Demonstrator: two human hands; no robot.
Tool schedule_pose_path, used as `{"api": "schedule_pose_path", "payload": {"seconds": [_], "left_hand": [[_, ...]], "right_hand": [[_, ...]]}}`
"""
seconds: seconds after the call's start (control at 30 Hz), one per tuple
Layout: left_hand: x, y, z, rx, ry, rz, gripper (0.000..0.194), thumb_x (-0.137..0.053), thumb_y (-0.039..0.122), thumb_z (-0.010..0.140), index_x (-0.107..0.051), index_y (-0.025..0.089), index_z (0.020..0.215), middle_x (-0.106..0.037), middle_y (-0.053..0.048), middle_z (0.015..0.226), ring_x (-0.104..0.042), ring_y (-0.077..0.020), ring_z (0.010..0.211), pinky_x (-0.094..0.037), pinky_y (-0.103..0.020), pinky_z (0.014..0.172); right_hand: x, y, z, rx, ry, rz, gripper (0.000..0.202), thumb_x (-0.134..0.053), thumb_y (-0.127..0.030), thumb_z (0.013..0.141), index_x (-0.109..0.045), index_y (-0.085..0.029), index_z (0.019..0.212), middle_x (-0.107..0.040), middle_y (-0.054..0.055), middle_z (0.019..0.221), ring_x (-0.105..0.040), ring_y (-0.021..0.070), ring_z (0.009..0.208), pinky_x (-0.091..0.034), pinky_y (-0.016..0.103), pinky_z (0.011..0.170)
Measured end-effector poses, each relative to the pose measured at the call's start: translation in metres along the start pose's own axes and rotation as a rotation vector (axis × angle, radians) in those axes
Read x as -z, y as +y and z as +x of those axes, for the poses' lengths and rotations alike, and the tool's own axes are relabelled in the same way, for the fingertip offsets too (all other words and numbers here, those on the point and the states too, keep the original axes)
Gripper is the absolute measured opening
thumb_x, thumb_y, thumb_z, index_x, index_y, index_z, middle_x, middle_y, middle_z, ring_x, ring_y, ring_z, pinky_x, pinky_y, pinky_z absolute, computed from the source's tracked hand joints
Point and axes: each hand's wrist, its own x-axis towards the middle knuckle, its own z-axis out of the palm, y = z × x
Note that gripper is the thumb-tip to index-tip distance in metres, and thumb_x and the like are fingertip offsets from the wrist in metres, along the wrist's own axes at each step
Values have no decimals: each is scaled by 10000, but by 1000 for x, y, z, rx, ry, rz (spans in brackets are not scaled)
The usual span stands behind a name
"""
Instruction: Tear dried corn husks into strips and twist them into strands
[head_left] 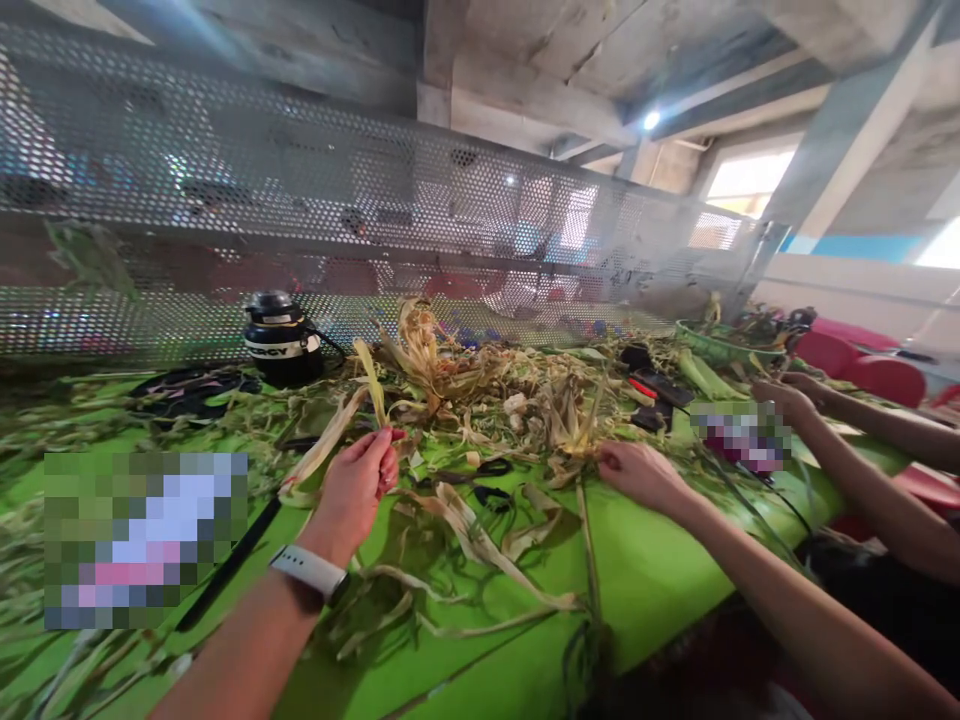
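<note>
My left hand, with a pale watch strap on its wrist, pinches a yellowish strip of dried corn husk that stands up from the fingertips. A longer dry husk slants down just left of that hand. At the right, my right hand is closed, its fingertips at the edge of a brownish husk bunch; the fingers hide exactly what they grip. Between the hands, loose husk strips lie on the green tabletop.
A large pile of dry husks covers the middle back. A black canister-shaped appliance stands before the perforated metal screen. A long black object lies left. At the right are another person's hands and a green basket.
</note>
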Motion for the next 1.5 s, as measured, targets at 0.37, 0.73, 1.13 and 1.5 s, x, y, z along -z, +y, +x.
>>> {"api": "schedule_pose_path", "payload": {"seconds": [0.37,0.73,1.13,1.5], "left_hand": [[0,6,-1,34,-12,-28,132,-631,252,653,-554,145,637,-365,98,372,-287,-27,318,-196,-143,335],[-1,13,-3,38,-63,-133,100,-657,198,645,-590,126,637,-409,84,378,-321,-24,337,-233,-134,341],[-3,27,-9,-17,-185,-199,163,-712,202,657,-600,133,753,-673,-22,713,-388,-13,394,-319,-140,387],[-5,28,-19,271,-442,-68,241,-758,284,629,-608,151,762,-539,47,548,-294,-10,370,-130,-161,373]], "right_hand": [[113,-58,31,194,-50,1356,198,-725,-267,652,-581,-165,742,-544,-54,583,-426,26,420,-330,131,360],[164,-159,54,572,-121,1310,92,-569,-244,830,-527,-166,855,-607,-26,821,-474,11,503,-383,123,446],[59,-177,58,462,-794,771,122,-618,-218,791,-585,-137,705,-379,-100,427,-289,20,363,-196,150,350],[56,-181,71,481,-715,710,65,-555,-154,812,-605,-129,781,-507,-74,498,-336,8,335,-205,138,324]]}}
